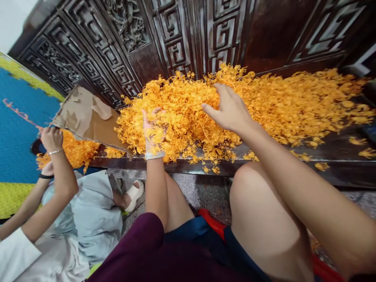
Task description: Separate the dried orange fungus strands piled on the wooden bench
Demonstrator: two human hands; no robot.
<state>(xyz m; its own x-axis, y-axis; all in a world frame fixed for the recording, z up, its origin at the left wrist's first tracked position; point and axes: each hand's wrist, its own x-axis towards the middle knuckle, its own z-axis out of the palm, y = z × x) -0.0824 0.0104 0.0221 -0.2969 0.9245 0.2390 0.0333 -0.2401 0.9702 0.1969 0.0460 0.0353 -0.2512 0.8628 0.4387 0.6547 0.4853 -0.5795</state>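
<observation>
A long heap of small orange plastic pieces with thin spidery prongs lies along a dark wooden bench. My left hand is at the heap's left part, palm turned up and fingers apart. Several loose orange pieces lie across that palm and partly cover it; a light watch band circles the wrist. Above the middle of the heap my right hand reaches in from the right, back up, with thumb and fingers spread. Nothing shows in its grip, though its fingertips are close against the pieces.
A torn cardboard piece stands left of the heap, with more orange pieces beyond it. A co-worker's hand holds a strung orange-pink strand there. The carved backrest rises behind. Stray pieces lie near the bench's front edge.
</observation>
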